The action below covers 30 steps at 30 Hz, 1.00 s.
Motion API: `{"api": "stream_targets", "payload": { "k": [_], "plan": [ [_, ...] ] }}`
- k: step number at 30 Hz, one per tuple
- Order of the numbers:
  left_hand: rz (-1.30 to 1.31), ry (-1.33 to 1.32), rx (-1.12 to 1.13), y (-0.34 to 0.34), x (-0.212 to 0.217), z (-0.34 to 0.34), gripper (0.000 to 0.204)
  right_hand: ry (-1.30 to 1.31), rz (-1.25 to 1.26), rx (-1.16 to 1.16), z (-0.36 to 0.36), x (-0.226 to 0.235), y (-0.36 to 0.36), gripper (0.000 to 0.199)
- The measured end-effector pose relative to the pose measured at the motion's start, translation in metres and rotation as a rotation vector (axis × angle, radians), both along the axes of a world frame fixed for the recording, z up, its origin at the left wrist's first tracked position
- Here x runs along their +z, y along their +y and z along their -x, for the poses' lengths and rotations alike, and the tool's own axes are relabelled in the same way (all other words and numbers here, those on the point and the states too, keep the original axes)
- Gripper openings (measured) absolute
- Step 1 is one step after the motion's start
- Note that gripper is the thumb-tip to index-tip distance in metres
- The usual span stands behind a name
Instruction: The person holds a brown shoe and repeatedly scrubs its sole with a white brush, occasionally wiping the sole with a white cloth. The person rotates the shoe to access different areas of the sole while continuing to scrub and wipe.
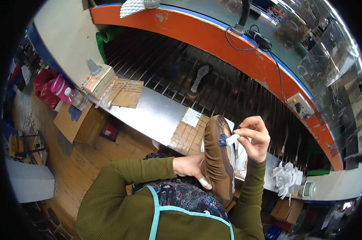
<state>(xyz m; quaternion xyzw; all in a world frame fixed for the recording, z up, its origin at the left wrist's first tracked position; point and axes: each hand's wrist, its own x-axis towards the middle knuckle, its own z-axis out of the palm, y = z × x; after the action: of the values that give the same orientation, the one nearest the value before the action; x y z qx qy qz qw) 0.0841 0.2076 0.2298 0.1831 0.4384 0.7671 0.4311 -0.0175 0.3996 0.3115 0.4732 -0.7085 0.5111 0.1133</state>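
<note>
Brown shoe [218, 160], sole up, sits gripped in the left hand [191, 166]; right hand [253, 138] fingers [245, 131] pinch a small white brush [231, 139] against its sole.

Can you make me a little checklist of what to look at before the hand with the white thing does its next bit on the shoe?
1. Left hand grips the brown shoe: ok.
2. Shoe's bottom faces up: ok.
3. Right hand pinches the small white applicator: ok.
4. Applicator's tip meets the dark patch on the bottom: ok.
5. Enough stuff on the tip: cannot tell.
6. White cloth wad lies on the metal bench nearby: ok.
</note>
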Motion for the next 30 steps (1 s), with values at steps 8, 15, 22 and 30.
{"api": "stream_targets", "payload": {
  "k": [8,15,22,30],
  "plan": [
    [0.009,0.043,-0.007,0.004,-0.006,-0.005,0.072,-0.13,0.051,-0.176,-0.008,0.0,0.002,0.015],
    [0.041,0.046,-0.036,0.003,-0.007,-0.009,0.074,-0.072,-0.072,-0.158,-0.015,0.009,0.009,0.017],
    [0.003,0.076,-0.037,0.007,-0.009,-0.014,0.073,-0.071,-0.119,-0.09,-0.017,0.014,0.015,0.02],
    [0.087,-0.055,0.049,-0.006,-0.02,-0.019,0.066,-0.625,0.113,0.012,-0.026,-0.053,0.07,0.016]
  ]
}}
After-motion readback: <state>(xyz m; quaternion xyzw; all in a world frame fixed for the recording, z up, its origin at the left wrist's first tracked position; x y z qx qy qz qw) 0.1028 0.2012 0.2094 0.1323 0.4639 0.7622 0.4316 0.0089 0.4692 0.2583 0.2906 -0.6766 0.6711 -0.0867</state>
